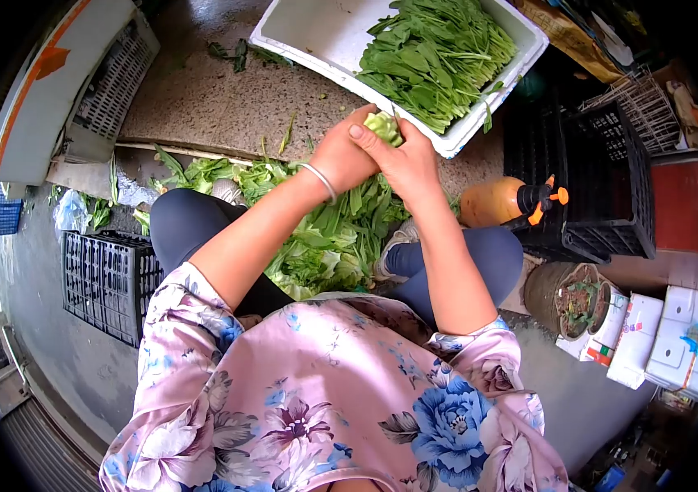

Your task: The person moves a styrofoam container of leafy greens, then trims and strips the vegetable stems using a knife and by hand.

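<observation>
Both hands meet in front of the foam box, around a small pale green vegetable piece (pixel 383 128). My left hand (pixel 347 154), with a bracelet at its wrist, has its fingers wrapped round the piece from the left. On the right side my right hand (pixel 411 161) is closed against the same piece, its thumb lying across toward the left hand. A thin dark object (pixel 395 112) shows at the right fingers, too small to identify. Below the hands, a heap of loose green leaves (pixel 336 238) lies on the ground between my legs.
A white foam box (pixel 308 29) holds bundled leafy greens (pixel 439 61). An orange spray bottle (pixel 492 202) stands beside a black crate (pixel 595 189) at right. Another black crate (pixel 103 283) is at left. White cartons (pixel 636 332) and a pot (pixel 566 299) sit lower right.
</observation>
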Tool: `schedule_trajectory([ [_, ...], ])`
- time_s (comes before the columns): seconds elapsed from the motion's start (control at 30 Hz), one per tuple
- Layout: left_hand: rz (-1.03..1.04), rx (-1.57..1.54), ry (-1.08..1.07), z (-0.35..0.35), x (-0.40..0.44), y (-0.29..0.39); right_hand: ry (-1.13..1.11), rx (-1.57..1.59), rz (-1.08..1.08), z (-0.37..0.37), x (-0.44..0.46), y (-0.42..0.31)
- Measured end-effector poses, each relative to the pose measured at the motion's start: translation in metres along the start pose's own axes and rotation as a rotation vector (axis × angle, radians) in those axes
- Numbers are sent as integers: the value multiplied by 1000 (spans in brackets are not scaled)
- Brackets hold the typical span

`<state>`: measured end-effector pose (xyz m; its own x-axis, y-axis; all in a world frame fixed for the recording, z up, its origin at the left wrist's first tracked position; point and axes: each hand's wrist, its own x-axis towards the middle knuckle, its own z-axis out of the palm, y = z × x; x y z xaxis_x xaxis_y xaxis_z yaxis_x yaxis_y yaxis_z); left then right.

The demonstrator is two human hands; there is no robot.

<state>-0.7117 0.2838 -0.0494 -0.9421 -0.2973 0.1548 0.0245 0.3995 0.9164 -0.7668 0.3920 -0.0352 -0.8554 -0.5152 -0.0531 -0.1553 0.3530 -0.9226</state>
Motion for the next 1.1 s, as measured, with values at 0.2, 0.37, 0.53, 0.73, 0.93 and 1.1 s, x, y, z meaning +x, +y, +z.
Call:
schedule_trajectory([
  [0.2,-163,172,-66,3,0,15,209,60,35,14,12,3],
  [0.37,29,44,-177,5,-4,2,191,299,-76,17,18,21],
  [0.53,4,44,-308,1,-2,5,189,379,-64,14,16,22],
  [0.73,-147,3,-181,-6,-5,4,43,186,-15,6,19,1],
  [0.93,-239,-989,-302,-27,-3,-23,-161,-74,-58,-4,32,-50],
  [1.1,-169,-1474,-287,-48,-7,-28,-34,50,-181,-37,26,-78],
])
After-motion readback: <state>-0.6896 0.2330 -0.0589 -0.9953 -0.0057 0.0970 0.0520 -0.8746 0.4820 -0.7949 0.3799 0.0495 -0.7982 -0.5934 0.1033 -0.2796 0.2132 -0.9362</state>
